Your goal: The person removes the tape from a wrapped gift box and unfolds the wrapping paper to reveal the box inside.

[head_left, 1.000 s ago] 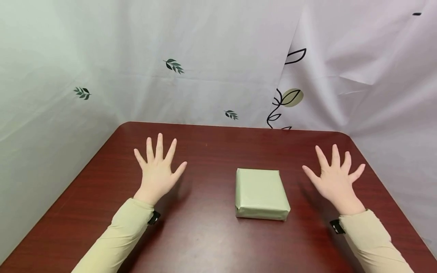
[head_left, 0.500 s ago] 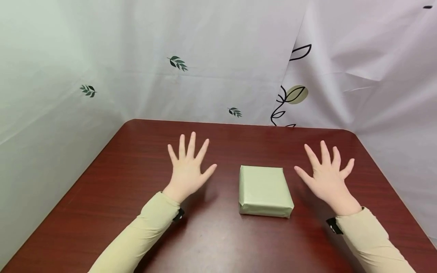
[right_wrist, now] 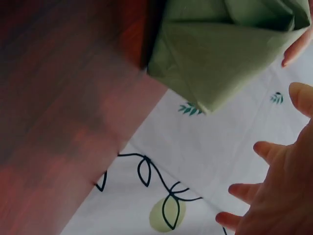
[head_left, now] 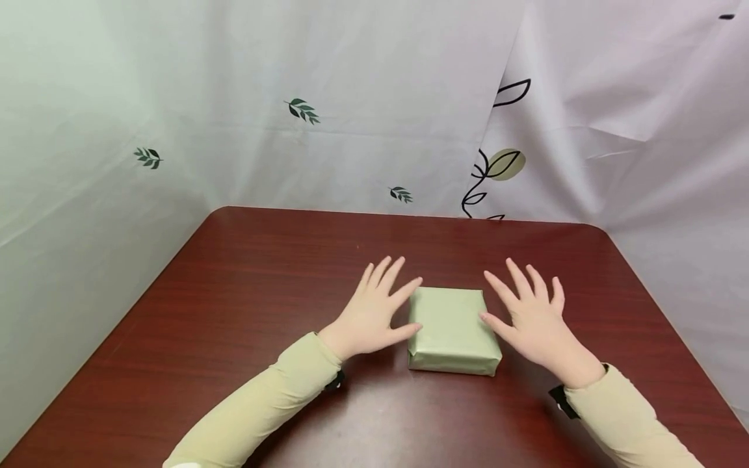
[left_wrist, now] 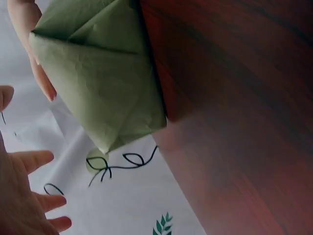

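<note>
A square, flat box wrapped in pale green paper [head_left: 450, 328] lies on the dark red wooden table [head_left: 281, 273]. On its left side my left hand [head_left: 372, 315] hovers with fingers spread, the thumb and index tips overlapping the box's left edge in the head view. To the right, my right hand [head_left: 535, 322] is held with fingers apart, its thumb tip at the box's right edge. Both wrist views show folded paper flaps on the wrapped box's sides [left_wrist: 98, 83]. Whether any fingertip touches the paper, I cannot tell. Neither hand grips anything.
White curtains [head_left: 351, 149] printed with leaves hang behind the table and along both sides. The table's far edge has rounded corners. Dark bands sit at both wrists below light sleeves [head_left: 626, 416].
Both hands have moved inward to the box, the left one travelling far to the right and turning, the right one shifting left. The box stays where it was on the table.
</note>
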### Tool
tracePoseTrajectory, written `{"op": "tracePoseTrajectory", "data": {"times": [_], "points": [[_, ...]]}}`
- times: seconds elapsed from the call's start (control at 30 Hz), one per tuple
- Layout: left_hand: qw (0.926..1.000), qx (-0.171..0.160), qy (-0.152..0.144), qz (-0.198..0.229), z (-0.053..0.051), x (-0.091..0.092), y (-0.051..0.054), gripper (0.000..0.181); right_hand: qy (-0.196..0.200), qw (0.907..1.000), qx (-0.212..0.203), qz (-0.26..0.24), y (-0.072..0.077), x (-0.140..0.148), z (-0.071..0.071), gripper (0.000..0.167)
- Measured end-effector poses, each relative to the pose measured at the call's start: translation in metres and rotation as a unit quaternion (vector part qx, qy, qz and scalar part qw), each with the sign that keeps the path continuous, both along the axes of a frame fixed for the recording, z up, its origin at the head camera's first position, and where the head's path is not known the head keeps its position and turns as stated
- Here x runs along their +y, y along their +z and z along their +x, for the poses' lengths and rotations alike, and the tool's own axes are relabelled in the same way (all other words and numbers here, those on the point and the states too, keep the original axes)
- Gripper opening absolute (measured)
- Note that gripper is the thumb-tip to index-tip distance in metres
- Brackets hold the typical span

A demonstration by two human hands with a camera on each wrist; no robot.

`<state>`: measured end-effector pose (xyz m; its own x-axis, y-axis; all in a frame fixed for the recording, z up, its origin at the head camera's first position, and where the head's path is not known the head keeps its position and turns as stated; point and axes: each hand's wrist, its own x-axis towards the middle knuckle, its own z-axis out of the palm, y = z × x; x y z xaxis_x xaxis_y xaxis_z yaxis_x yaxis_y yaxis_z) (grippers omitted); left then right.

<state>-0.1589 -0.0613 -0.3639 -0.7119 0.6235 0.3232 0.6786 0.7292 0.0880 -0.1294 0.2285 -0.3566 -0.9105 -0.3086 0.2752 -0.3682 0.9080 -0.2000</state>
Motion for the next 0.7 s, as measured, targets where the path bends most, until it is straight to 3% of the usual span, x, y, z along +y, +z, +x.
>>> {"op": "tracePoseTrajectory", "data": {"times": [0.27, 0.53, 0.7], "points": [[0.9976, -0.029, -0.043, -0.046, 0.008, 0.006, -0.002, 0.067, 0.091, 0.9958, -0.014, -0.001, -0.005, 0.001, 0.006, 0.062], [0.9888, -0.053, -0.111, -0.085, 0.009, 0.006, -0.007, 0.064, 0.147, 0.9891, 0.007, -0.002, -0.013, 0.005, 0.01, 0.061], [0.9858, -0.067, -0.126, -0.089, 0.015, 0.002, -0.009, 0.062, 0.176, 0.984, 0.027, 0.002, -0.019, 0.007, 0.013, 0.06]]}}
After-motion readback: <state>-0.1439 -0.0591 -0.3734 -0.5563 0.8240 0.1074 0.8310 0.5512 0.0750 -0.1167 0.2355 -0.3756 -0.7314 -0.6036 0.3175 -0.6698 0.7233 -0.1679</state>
